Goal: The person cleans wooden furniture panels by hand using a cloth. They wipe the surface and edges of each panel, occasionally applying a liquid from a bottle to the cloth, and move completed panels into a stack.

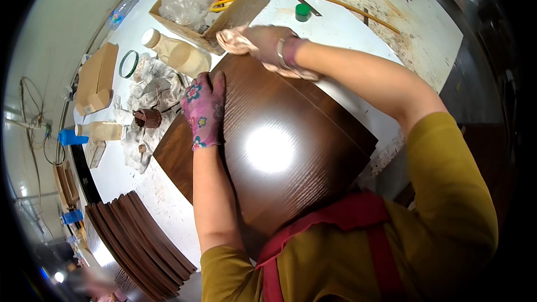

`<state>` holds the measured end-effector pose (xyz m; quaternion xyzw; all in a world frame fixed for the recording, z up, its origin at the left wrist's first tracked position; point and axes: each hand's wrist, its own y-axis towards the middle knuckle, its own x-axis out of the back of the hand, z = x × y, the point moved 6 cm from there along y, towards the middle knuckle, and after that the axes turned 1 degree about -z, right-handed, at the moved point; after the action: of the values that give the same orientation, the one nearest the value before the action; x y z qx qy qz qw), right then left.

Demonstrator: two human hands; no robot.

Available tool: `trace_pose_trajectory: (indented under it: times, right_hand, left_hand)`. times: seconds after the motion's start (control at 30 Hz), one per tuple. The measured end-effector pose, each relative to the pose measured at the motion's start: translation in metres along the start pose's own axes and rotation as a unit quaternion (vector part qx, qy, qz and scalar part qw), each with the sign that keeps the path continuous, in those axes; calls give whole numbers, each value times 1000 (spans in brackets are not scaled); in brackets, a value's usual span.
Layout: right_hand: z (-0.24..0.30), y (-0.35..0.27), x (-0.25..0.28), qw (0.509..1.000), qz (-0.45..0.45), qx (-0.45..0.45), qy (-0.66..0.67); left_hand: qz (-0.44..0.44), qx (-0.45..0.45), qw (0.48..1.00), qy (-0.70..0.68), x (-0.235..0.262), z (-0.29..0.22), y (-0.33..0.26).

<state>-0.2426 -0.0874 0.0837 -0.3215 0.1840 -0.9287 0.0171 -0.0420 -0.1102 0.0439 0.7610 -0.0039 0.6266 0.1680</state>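
A dark brown wood-grain panel (pixel 310 128) lies in front of me, with a bright light reflected at its middle. Another brown panel edge (pixel 173 148) shows beneath it. My left hand (pixel 205 111), in a purple flowered glove, rests flat on the panel's left side with fingers stretched forward. At the far corner, my right hand (pixel 274 45) grips a crumpled pale pink cloth (pixel 234 41). Part of that cloth hangs under the gloved palm, along the panel's far edge. My right fingers are partly hidden by the cloth and the back of the hand.
Beyond my hands stands a cardboard box (pixel 240 17) of plastic and tools. A bottle (pixel 179 53), stained rags (pixel 156 89) and a brown cup (pixel 147 118) lie at left. A green-capped jar (pixel 302 12) stands far right. Stacked brown panels (pixel 140 246) sit near left.
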Motion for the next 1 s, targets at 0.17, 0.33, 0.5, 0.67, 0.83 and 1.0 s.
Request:
trace_pose_trajectory:
  times: [0.17,0.33,0.5,0.67,0.83,1.0]
  right_hand:
    - [-93,-127,3,949,-23,181,-256]
    - [-129,-212,53,924,164,-14,-344]
    - [-126,-190,131,973,-120,-33,-196]
    - [-167,-139,83,993,-74,-25,-85]
    - [-192,-130,48,998,-41,23,-31]
    - [-207,-110,10,994,14,42,97]
  left_hand:
    - [-4,5,1000,-3,-3,-4,-1]
    - [19,16,1000,-10,-7,1,1]
    - [51,3,998,-23,-2,-7,2]
    - [-60,-76,994,-40,13,22,-17]
    - [-63,79,995,1,71,136,-117]
    - [61,347,844,-403,55,124,-226]
